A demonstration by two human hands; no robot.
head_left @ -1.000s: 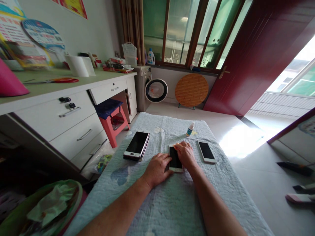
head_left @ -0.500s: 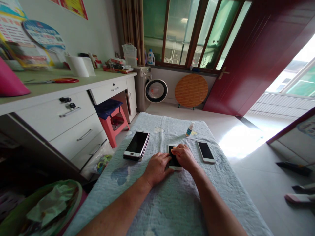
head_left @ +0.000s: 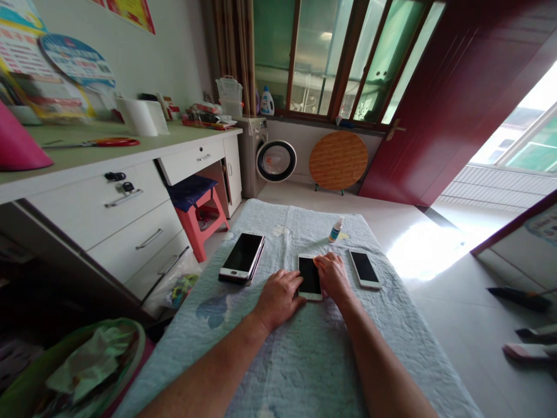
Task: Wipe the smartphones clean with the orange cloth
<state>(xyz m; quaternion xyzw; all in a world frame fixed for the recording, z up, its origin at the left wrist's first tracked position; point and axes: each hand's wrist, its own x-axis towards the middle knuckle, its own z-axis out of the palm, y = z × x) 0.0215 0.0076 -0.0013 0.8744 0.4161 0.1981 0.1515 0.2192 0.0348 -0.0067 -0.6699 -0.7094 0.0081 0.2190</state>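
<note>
A white-framed smartphone (head_left: 310,277) with a dark screen lies flat on a quilted light blue cloth (head_left: 300,360). My left hand (head_left: 278,296) steadies it, fingers along its left edge and thumb by its lower corner. Pinched in my right hand (head_left: 334,277) is a small orange wiping cloth (head_left: 317,260), mostly hidden by the fingers, at the phone's upper right edge. To the right lies another white phone (head_left: 364,269). A stack of phones (head_left: 242,255) rests on the left, a white-rimmed one on top. Behind my right hand stands a small spray bottle (head_left: 335,230).
A white desk (head_left: 126,215) with drawers runs along the left, a pink stool (head_left: 202,223) with a dark cushion beside it. At lower left is a bin (head_left: 141,348) holding crumpled plastic. Farther back are a washing machine (head_left: 252,154) with its door open and a round wooden tabletop (head_left: 338,159).
My right hand has moved right across the phone, from over its screen to its right edge, uncovering more of the screen. My left hand has stayed in place.
</note>
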